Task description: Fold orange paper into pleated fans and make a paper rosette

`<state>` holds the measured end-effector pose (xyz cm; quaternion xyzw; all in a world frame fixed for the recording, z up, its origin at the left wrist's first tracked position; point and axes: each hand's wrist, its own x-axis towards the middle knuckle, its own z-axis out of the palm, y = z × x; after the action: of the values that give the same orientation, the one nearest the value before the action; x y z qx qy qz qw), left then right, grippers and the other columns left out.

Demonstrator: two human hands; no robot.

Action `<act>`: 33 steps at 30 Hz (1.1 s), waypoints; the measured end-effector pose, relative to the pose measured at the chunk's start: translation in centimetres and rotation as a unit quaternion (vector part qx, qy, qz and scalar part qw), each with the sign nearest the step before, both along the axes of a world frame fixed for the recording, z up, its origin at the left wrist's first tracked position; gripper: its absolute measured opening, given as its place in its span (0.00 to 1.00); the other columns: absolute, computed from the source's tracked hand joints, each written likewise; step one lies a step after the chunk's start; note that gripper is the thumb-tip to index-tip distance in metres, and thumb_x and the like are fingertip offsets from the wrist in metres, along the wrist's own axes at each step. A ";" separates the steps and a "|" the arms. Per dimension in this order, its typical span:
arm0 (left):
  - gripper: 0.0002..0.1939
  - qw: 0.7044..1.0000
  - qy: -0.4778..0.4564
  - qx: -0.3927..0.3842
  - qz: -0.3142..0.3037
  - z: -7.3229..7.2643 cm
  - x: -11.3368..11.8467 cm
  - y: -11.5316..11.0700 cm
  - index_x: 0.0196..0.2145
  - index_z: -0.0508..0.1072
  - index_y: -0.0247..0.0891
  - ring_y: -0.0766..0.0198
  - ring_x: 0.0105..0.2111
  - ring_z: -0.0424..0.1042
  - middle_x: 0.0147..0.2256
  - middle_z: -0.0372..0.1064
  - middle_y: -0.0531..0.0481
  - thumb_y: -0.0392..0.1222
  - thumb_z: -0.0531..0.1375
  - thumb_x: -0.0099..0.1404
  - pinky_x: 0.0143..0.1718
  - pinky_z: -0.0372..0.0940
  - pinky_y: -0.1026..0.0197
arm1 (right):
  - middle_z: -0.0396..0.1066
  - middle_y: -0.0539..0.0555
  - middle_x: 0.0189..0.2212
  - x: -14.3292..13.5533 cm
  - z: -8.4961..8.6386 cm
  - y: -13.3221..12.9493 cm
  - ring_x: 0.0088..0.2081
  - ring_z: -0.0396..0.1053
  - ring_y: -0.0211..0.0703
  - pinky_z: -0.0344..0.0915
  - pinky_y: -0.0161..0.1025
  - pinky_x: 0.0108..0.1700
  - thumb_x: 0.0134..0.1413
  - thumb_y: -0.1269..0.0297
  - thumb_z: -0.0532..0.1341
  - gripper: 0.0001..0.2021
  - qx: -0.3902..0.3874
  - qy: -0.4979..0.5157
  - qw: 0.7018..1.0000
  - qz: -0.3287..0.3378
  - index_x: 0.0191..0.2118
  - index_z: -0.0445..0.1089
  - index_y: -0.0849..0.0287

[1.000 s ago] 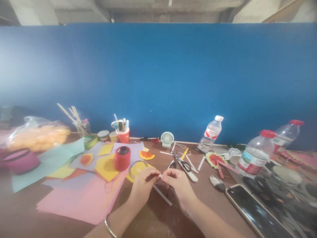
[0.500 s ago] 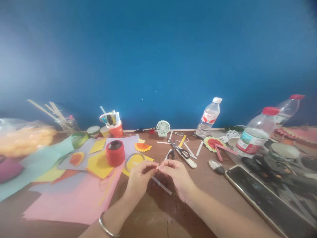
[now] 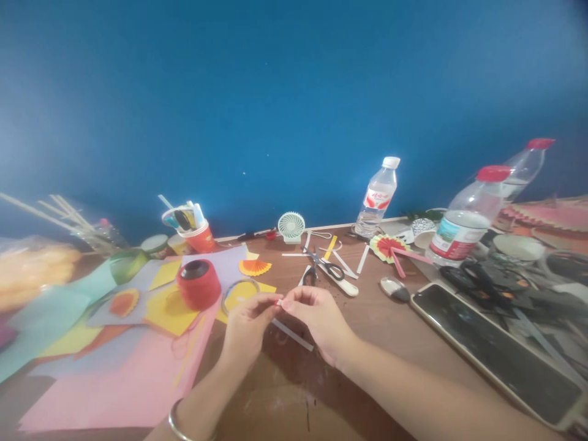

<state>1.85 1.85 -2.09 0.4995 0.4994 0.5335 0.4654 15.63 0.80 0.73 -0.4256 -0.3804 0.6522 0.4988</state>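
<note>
My left hand and my right hand meet over the brown table, fingertips pinched together on a tiny red and white piece. The piece is mostly covered by the fingers, so its shape cannot be made out. Under the hands lies a white paper strip. Just beyond them are black-handled scissors, a white stick-like tool and a roll of clear tape on yellow paper. An orange folded paper fan lies behind the tape.
Coloured paper sheets and a red spool are on the left. A small fan stands near the blue wall. Bottles, a phone, a computer mouse-like oval object and a pleated rosette are on the right.
The view has tilted and shifted a little, so the table items appear further left, and those on the right higher. Both hands keep their pinch on the tiny piece.
</note>
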 end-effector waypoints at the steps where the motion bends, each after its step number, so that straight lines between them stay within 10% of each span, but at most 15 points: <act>1: 0.08 1.000 -0.010 -0.005 -0.001 0.0 0.0 0.0 0.27 0.75 0.36 0.64 0.29 0.70 0.27 0.73 0.51 0.39 0.65 0.46 0.34 0.64 0.63 | 0.67 0.48 0.19 0.0 0.0 0.0 0.22 0.62 0.34 0.58 0.33 0.28 0.37 0.62 0.64 0.10 -0.001 -0.003 1.000 0.000 0.20 0.65 0.62; 33: 0.09 0.994 -0.090 -0.038 -0.039 0.0 0.0 0.3 0.31 0.74 0.35 0.62 0.29 0.72 0.29 0.74 0.48 0.37 0.64 0.48 0.35 0.66 0.61 | 0.68 0.52 0.21 0.3 -0.5 0.6 0.22 0.57 0.32 0.49 0.29 0.20 0.36 0.61 0.64 0.10 -0.060 0.064 0.996 0.008 0.24 0.69 0.64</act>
<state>1.89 2.15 -2.14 0.4507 0.4557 0.5378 0.5477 15.93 1.37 0.28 -0.4088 -0.3112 0.7040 0.4903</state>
